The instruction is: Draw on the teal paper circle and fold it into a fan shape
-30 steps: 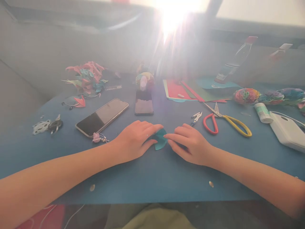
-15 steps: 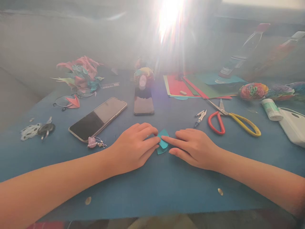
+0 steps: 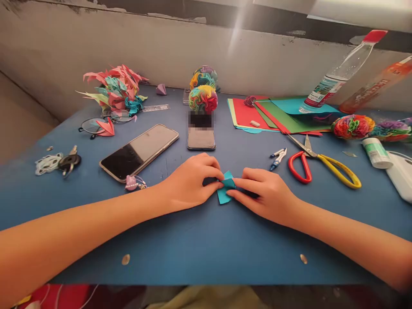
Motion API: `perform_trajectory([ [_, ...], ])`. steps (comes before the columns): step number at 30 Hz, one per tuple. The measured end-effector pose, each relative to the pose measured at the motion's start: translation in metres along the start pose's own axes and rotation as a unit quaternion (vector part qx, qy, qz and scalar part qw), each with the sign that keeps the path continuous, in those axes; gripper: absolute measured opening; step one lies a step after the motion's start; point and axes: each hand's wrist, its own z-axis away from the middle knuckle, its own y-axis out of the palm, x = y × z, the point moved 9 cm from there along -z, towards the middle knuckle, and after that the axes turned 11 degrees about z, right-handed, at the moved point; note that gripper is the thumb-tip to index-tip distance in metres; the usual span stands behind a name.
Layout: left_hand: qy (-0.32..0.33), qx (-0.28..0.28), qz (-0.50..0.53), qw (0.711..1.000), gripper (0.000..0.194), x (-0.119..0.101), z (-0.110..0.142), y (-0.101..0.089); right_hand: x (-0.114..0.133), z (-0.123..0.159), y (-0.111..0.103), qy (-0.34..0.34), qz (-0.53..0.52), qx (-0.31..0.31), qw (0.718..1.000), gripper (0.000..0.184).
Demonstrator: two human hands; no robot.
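Observation:
A small piece of folded turquoise paper [image 3: 224, 196] lies on the blue table between my hands, with creased flaps standing up on its upper part. My left hand [image 3: 196, 182] pinches its left edge between thumb and fingers. From the other side, my right hand [image 3: 268, 193] grips the right edge, index finger and thumb on the paper. Fingertips hide parts of both edges. Beyond my left hand lie a large phone [image 3: 140, 150] with a pink charm [image 3: 131, 183] and a smaller phone [image 3: 201, 136].
Right of my hands are a compass [image 3: 278, 159] and open scissors [image 3: 307, 154]. Coloured paper sheets [image 3: 244, 113], a bottle [image 3: 334, 81] and a white tub [image 3: 376, 153] stand or lie farther back. Glasses [image 3: 93, 125], keys [image 3: 69, 162] and a pile of folded paper [image 3: 117, 88] are at left.
The haze and glare have mostly cleared. My left fingers have shifted along the paper, and my right thumb, apart from it before, now touches it. The paper's flaps have changed shape.

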Motion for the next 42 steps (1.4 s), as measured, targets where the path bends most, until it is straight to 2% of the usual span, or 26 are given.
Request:
perform_trajectory([
  [4,-0.008,-0.009,-0.007,1.000,0.011,0.001,-0.001,0.002,-0.006,-0.003,0.007,0.062,-0.049,0.026,0.997,0.017],
  [10,0.006,0.006,-0.028,1.000,0.014,-0.003,0.001,0.008,0.007,-0.003,0.006,0.006,0.013,0.005,1.000,0.013],
  [14,0.063,0.002,-0.064,0.996,0.017,-0.016,0.003,0.007,0.000,0.001,-0.009,0.036,-0.033,-0.065,0.997,0.014],
  [16,0.086,-0.017,-0.072,0.994,0.017,-0.021,0.004,0.002,0.001,0.004,-0.023,0.011,-0.031,-0.108,0.994,0.010],
  [17,0.088,-0.026,-0.063,0.994,0.015,-0.021,0.003,-0.001,0.005,0.006,-0.029,-0.025,-0.017,-0.119,0.992,0.011],
  [20,0.058,-0.031,-0.006,0.998,0.009,-0.013,0.000,-0.010,0.023,0.012,-0.029,-0.157,0.055,-0.085,0.982,0.016],
  [22,0.023,-0.028,0.016,0.999,0.007,-0.005,-0.001,-0.015,0.026,0.014,-0.023,-0.193,0.087,-0.051,0.976,0.019],
  [25,-0.013,-0.026,0.000,1.000,0.008,0.001,-0.001,-0.022,0.024,0.015,-0.017,-0.195,0.094,-0.029,0.976,0.024],
  [30,-0.013,-0.018,-0.059,0.998,0.012,-0.003,-0.001,-0.029,0.021,0.015,-0.011,-0.180,0.088,-0.004,0.980,0.028],
  [34,-0.038,-0.012,-0.082,0.996,0.016,0.005,0.000,-0.035,0.017,0.016,-0.008,-0.170,0.086,0.022,0.981,0.030],
  [38,-0.064,0.010,-0.088,0.994,0.020,0.015,0.001,-0.035,0.017,0.016,-0.007,-0.168,0.089,0.037,0.981,0.030],
  [42,-0.065,0.027,-0.089,0.994,0.022,0.016,0.001,-0.033,0.017,0.016,-0.006,-0.163,0.091,0.042,0.981,0.031],
])
